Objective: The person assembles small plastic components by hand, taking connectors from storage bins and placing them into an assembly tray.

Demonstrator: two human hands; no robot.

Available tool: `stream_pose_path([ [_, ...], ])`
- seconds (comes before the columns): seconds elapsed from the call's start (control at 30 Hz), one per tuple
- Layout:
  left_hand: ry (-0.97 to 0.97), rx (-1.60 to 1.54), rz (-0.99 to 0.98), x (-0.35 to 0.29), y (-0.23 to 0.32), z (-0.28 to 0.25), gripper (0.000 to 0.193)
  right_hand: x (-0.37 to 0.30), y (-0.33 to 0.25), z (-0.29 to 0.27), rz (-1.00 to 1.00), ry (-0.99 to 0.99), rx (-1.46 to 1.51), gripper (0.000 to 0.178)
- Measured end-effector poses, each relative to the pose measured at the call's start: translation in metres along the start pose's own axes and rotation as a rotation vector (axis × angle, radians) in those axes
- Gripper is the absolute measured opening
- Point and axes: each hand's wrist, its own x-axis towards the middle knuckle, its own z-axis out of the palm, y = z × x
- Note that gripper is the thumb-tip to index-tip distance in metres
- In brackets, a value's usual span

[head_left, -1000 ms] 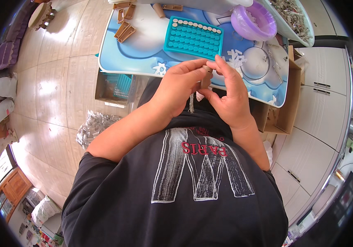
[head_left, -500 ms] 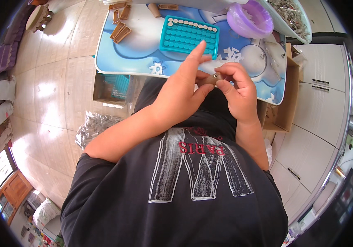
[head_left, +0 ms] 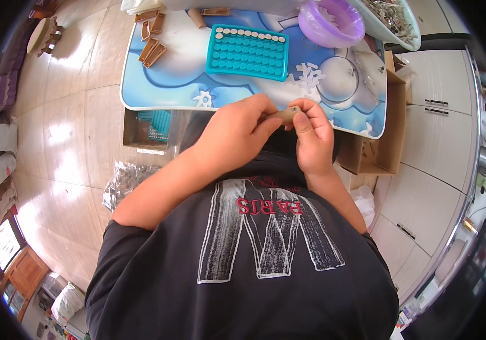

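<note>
Near the table's front edge, both hands meet over a small taupe tube-like piece (head_left: 286, 115) with a dark spot at its end. My left hand (head_left: 237, 127) pinches its left part, fingers curled. On the other end, the thumb and fingers of my right hand (head_left: 314, 136) are closed around it. Beyond them lies a teal tray (head_left: 247, 71) with rows of round cells; white round pieces (head_left: 250, 34) fill most of its far row, and one more sits below at the left. Small white strips (head_left: 309, 78) lie in a loose pile right of the tray.
Brown plastic pieces (head_left: 152, 52) and a taupe cylinder (head_left: 196, 18) are on the blue-white table (head_left: 169, 85). At the far right stand a purple basin (head_left: 334, 39) and a tub of metallic bits (head_left: 390, 20). Cardboard boxes (head_left: 393, 130) flank the table's right side.
The left hand's raised forefinger has come down and curled in at the piece. Both hands sit slightly lower against the table, and the whole view has shifted a little.
</note>
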Motion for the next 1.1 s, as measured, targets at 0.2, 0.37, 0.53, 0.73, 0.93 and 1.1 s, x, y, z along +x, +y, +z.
stream_pose_path([
  [0.2,-0.21,-0.994,-0.594,0.004,-0.012,0.007,0.029,0.002,-0.005,-0.013,-0.049,-0.056,-0.372,0.024],
  [0.37,-0.218,-1.157,-0.704,0.009,-0.015,0.003,0.032,0.043,-0.015,-0.042,-0.328,0.122,-0.926,0.02],
  [0.53,-0.19,-1.286,-0.723,0.011,-0.017,0.001,0.036,0.061,-0.015,-0.051,-0.364,-0.014,-1.189,0.019],
  [0.73,-0.219,-1.584,-0.667,0.008,-0.028,0.004,0.03,0.063,-0.013,-0.052,-0.248,0.026,-1.166,0.011],
  [0.93,-0.276,-1.657,-0.636,0.006,-0.029,0.006,0.037,0.052,-0.026,-0.046,-0.044,0.171,-0.679,0.011],
  [1.1,-0.243,-1.653,-0.635,0.007,-0.029,0.008,0.035,0.023,-0.024,-0.01,-0.159,0.128,-0.414,0.011],
])
